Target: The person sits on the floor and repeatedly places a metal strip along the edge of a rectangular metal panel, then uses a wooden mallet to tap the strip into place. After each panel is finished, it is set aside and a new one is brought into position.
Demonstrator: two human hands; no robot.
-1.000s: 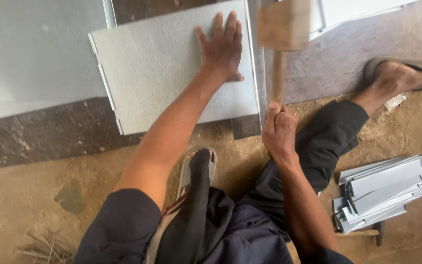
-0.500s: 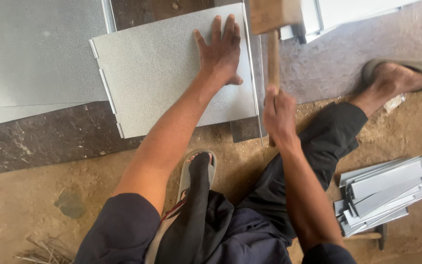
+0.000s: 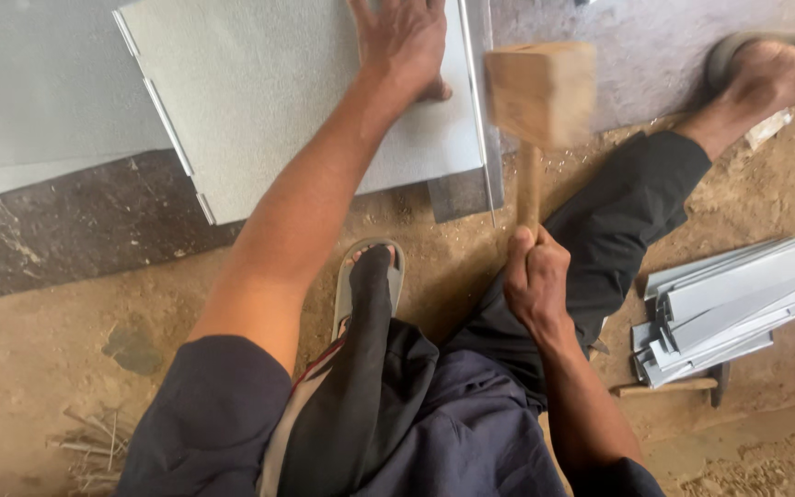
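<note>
My left hand (image 3: 404, 44) lies flat, fingers spread, on a pale grey metal sheet (image 3: 269, 110) at the top of the head view and presses it down. My right hand (image 3: 534, 281) grips the handle of a wooden mallet (image 3: 539, 92). The blurred mallet head hangs just right of the sheet's folded right edge (image 3: 478, 101). I am squatting, with one sandalled foot (image 3: 367, 276) under me and the other foot (image 3: 770, 69) out at the top right.
A larger grey sheet (image 3: 29, 101) lies to the left on a dark stone slab (image 3: 66, 230). A stack of folded grey metal strips (image 3: 729, 308) rests on the dirt floor at right, with a small hammer (image 3: 683, 387) beside it. Dry twigs (image 3: 94, 446) lie bottom left.
The mallet swung up over the sheet's right edge and has come back down and toward me. The view has shifted closer. My left hand stayed pressed on the sheet.
</note>
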